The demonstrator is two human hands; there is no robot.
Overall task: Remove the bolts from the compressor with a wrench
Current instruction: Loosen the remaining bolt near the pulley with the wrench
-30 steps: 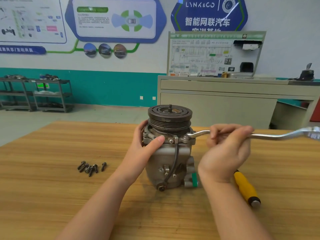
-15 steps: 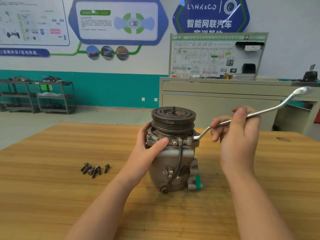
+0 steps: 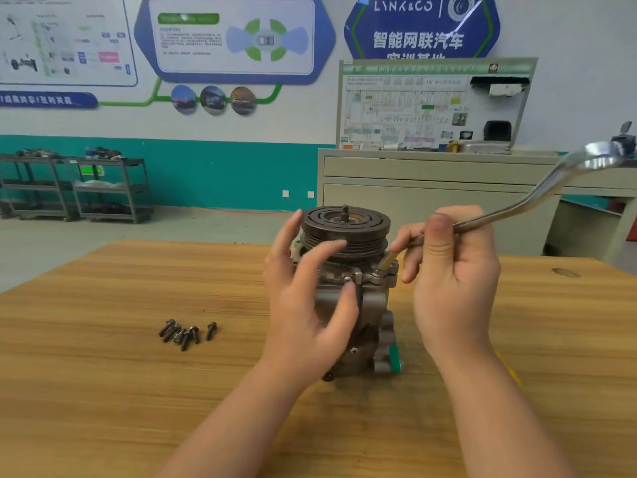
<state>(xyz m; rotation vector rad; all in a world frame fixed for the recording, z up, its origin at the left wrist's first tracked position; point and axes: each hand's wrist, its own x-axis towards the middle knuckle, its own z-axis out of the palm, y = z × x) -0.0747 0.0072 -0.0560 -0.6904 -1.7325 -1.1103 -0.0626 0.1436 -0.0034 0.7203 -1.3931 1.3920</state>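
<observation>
The grey compressor (image 3: 374, 305) stands upright on the wooden table (image 3: 103, 374), its dark grooved pulley (image 3: 346, 229) on top. My right hand (image 3: 451, 281) grips the shaft of a silver wrench (image 3: 537, 198). The wrench's near end sits on a bolt (image 3: 381, 270) at the compressor's right flange, and its far end points up to the right. My left hand (image 3: 310, 298) hovers at the compressor's left front with fingers spread and relaxed, its fingertips near the pulley and flange. Several removed bolts (image 3: 186, 331) lie in a cluster on the table to the left.
A sliver of a yellow tool handle (image 3: 510, 370) shows behind my right forearm. Beyond the table stand a beige cabinet (image 3: 431, 201) with a display board and, far left, dark metal shelves (image 3: 76, 188).
My left hand has let go of the compressor body and opened, fingers spread. The wrench, level a second ago, stays tilted up to the right. The camera has moved closer.
</observation>
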